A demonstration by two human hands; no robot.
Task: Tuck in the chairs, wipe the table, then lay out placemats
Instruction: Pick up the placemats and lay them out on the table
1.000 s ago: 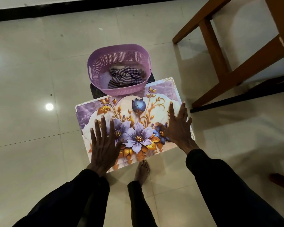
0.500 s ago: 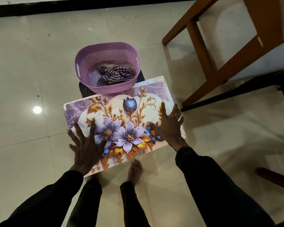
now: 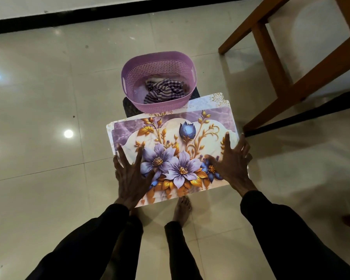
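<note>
A stack of floral placemats, purple flowers with gold leaves, lies flat in front of me on a low dark stool. The mats are slightly fanned, and edges of lower ones show at the back and left. My left hand rests on the stack's near left edge with fingers spread and straight. On the stack's right side my right hand lies with fingers straight along the edge and the thumb on the print. Neither hand curls round a mat.
A purple perforated basket stands just behind the mats and holds a striped cloth. Brown wooden furniture legs stand at the upper right. My bare foot is on the glossy tiled floor below the stack.
Both hands have slid outward across the top mat toward its left and right edges. The lower mats now show more at the back and left.
</note>
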